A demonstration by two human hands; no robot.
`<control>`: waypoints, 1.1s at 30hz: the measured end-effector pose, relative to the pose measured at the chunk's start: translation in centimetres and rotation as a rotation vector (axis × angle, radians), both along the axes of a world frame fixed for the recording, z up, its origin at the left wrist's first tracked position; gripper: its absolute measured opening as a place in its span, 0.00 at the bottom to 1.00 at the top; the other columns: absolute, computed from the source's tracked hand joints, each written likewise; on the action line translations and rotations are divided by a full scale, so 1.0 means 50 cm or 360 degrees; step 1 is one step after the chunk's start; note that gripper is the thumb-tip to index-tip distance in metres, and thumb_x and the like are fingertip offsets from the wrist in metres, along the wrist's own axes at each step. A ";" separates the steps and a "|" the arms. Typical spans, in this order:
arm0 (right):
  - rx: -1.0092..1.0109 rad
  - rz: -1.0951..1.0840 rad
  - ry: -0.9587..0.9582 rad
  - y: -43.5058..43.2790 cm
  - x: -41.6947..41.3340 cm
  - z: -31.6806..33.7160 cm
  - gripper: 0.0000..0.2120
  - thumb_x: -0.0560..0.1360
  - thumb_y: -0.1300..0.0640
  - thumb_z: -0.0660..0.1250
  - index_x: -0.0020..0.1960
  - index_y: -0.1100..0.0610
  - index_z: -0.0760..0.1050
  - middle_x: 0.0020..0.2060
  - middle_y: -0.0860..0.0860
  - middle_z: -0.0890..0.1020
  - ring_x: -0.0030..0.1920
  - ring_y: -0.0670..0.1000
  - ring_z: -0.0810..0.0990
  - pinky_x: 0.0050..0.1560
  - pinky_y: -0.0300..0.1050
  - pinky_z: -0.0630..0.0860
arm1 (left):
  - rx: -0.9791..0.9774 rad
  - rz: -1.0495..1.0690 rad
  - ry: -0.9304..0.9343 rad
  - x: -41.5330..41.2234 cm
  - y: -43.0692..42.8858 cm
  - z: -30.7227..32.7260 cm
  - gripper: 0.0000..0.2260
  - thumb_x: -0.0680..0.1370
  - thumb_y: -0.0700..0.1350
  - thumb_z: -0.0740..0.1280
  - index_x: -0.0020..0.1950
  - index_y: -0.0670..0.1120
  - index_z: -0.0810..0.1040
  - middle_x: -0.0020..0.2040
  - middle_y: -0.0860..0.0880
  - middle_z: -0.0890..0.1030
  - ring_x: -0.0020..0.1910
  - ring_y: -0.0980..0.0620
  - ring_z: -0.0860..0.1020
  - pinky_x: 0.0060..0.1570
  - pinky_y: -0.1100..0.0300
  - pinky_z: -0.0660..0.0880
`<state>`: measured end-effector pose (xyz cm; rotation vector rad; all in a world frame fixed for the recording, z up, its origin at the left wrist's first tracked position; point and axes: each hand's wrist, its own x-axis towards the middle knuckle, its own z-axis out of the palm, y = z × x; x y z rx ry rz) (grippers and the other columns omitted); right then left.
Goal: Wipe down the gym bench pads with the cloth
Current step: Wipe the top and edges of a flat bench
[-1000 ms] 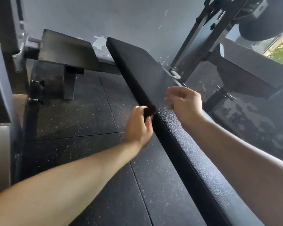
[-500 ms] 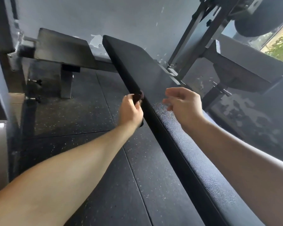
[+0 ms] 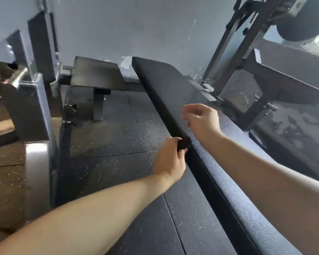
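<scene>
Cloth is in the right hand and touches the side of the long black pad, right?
Almost. The cloth is in the left hand, not the right. The head view shows it there, touching the side of the long black pad. The right hand holds nothing and hovers over the pad.

Speckled rubber floor (image 3: 107, 138), peeling grey wall (image 3: 118, 30).

Dim daylight from right, soft blur, wide-angle warp
</scene>
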<state>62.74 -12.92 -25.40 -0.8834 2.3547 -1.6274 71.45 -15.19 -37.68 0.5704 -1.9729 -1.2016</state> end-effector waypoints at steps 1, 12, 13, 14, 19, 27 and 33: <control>-0.0009 0.0013 0.0001 -0.003 -0.003 0.002 0.12 0.77 0.70 0.65 0.50 0.57 0.83 0.40 0.55 0.86 0.25 0.38 0.77 0.28 0.32 0.73 | 0.0039 0.0047 -0.0015 -0.003 0.001 0.006 0.07 0.83 0.44 0.64 0.59 0.46 0.76 0.56 0.48 0.76 0.55 0.49 0.77 0.59 0.53 0.75; -0.0081 -0.0073 -0.0052 -0.021 -0.038 -0.016 0.15 0.74 0.74 0.65 0.53 0.61 0.84 0.39 0.52 0.85 0.23 0.40 0.76 0.26 0.34 0.73 | 0.0301 0.0398 0.0052 -0.084 -0.133 0.031 0.10 0.84 0.40 0.61 0.63 0.39 0.77 0.58 0.46 0.75 0.56 0.49 0.78 0.45 0.79 0.70; -0.0089 -0.0097 -0.0061 -0.022 -0.038 -0.016 0.15 0.74 0.74 0.64 0.53 0.61 0.84 0.39 0.53 0.85 0.23 0.40 0.75 0.26 0.35 0.72 | 0.0300 0.0422 0.0064 -0.089 -0.137 0.024 0.11 0.84 0.39 0.60 0.65 0.40 0.77 0.60 0.47 0.73 0.57 0.51 0.77 0.46 0.82 0.67; -0.0098 -0.0119 -0.0076 -0.022 -0.035 -0.016 0.15 0.74 0.74 0.64 0.52 0.61 0.84 0.39 0.53 0.85 0.23 0.40 0.75 0.25 0.35 0.72 | 0.0278 0.0443 0.0072 -0.093 -0.138 0.017 0.12 0.83 0.39 0.61 0.66 0.41 0.76 0.62 0.47 0.72 0.58 0.51 0.76 0.49 0.82 0.66; -0.0157 -0.0233 -0.0155 -0.014 -0.013 -0.021 0.16 0.74 0.73 0.60 0.51 0.59 0.83 0.44 0.55 0.85 0.27 0.40 0.79 0.28 0.35 0.73 | 0.0054 0.0577 -0.0011 -0.110 -0.136 -0.010 0.14 0.81 0.41 0.64 0.66 0.45 0.78 0.61 0.46 0.74 0.60 0.45 0.74 0.62 0.50 0.73; -0.0211 -0.0456 -0.0217 0.064 0.052 -0.013 0.17 0.76 0.73 0.59 0.50 0.57 0.82 0.49 0.53 0.84 0.37 0.48 0.86 0.31 0.39 0.78 | 0.0262 0.0663 -0.0009 -0.121 -0.124 0.012 0.17 0.79 0.36 0.66 0.67 0.44 0.78 0.64 0.42 0.77 0.62 0.39 0.73 0.62 0.50 0.67; -0.0194 -0.0586 -0.0210 0.128 0.095 -0.026 0.16 0.77 0.73 0.60 0.50 0.57 0.82 0.48 0.54 0.85 0.38 0.51 0.86 0.35 0.44 0.80 | 0.0290 0.0476 0.0139 -0.098 -0.112 0.019 0.22 0.75 0.26 0.60 0.67 0.37 0.78 0.63 0.38 0.75 0.65 0.40 0.72 0.61 0.71 0.61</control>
